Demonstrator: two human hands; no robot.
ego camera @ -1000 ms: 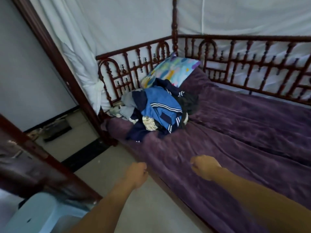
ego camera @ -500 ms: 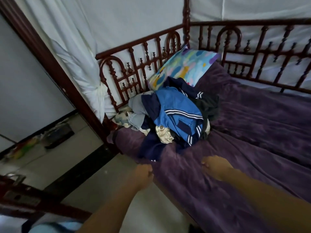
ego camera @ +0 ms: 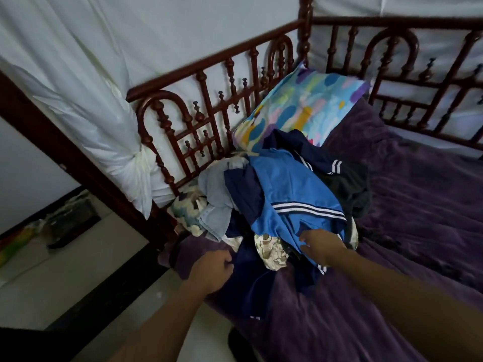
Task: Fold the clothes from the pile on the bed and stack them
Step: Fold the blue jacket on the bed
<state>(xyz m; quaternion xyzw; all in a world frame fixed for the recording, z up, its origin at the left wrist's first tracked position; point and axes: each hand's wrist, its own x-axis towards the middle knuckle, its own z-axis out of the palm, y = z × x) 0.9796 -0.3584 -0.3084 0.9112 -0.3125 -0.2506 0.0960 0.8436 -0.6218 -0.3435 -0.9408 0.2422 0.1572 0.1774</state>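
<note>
The pile of clothes [ego camera: 282,205] sat on the bed [ego camera: 418,231], up in the corner. It leaned on a bright spotty pillow [ego camera: 300,100] and the red wooden rail [ego camera: 209,118]. Nothing was folded yet, and I saw no neat stack anywhere.

On top lay a blue jacket [ego camera: 295,184] with white stripes. It was the easy one to take first, because nothing sat on it. The right hand [ego camera: 322,245] rested on its bottom edge. The fingers [ego camera: 304,237] were loose and a little spread, touching the cloth but not closed round it. I think the hand was there to get hold of the hem and pull the jacket off the pile.

The left hand [ego camera: 211,270] was lower, at the near side of the bed. Its fingers were curled in. It touched the edge of a dark blue cloth [ego camera: 251,278] that hung down from the pile toward the floor [ego camera: 91,270]. I could not tell if it held that cloth or only sat next to it.

Under the jacket were a pale jeans piece [ego camera: 217,194], a cream cloth with little pictures [ego camera: 271,250] and something black [ego camera: 347,184]. They were all tangled. So pulling the jacket might drag others along, or tip some off the side of the bed.

The big purple part of the bed looked like a good place to spread the jacket flat and fold it.
</note>
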